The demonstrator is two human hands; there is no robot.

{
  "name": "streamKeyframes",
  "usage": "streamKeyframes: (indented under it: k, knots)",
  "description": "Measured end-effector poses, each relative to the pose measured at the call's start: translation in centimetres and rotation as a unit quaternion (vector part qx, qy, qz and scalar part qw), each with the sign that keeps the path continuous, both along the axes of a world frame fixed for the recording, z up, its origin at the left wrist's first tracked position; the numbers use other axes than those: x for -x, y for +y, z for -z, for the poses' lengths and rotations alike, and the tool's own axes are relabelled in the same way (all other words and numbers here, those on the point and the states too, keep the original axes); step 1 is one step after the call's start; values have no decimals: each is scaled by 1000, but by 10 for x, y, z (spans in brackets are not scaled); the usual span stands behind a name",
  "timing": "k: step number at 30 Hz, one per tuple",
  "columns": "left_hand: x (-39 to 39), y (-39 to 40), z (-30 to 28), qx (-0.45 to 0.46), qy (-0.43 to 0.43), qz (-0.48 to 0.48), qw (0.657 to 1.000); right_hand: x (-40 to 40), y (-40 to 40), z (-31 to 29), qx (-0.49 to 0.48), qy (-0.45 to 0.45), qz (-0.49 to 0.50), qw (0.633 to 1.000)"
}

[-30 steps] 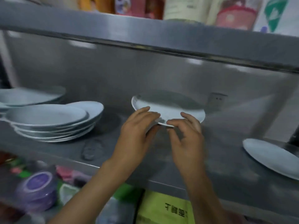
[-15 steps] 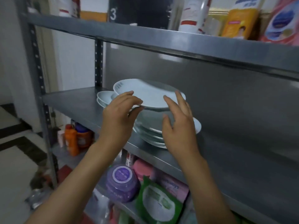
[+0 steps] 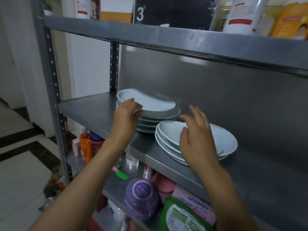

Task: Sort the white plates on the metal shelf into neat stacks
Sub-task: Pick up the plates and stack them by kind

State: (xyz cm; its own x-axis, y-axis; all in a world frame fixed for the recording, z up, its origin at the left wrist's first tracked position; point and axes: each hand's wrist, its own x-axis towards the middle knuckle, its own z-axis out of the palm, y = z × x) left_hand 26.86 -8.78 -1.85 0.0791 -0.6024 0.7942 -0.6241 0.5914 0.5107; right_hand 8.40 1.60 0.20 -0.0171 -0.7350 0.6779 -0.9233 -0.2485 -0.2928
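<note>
On rear stack, top plate in left hand; right hand off.

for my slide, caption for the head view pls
Left hand grips top plate on rear stack; open right hand hovers over front stack.

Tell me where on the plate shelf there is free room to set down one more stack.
Bare metal shelf lies left of the back stack, up to the upright post, and right of the front stack. Between the two stacks it is crowded; they nearly touch.
</note>
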Motion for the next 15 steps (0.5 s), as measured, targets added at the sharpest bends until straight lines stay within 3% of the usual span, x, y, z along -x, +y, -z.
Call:
streamKeyframes:
  k: [9,15]
  knots:
    - [-4,-15,11,-80,-26,1,996,7,-4,-6,42,-16,-5,999]
    - [-5,-17,9,-87,-66,26,994,11,-3,-1,39,-28,10,999]
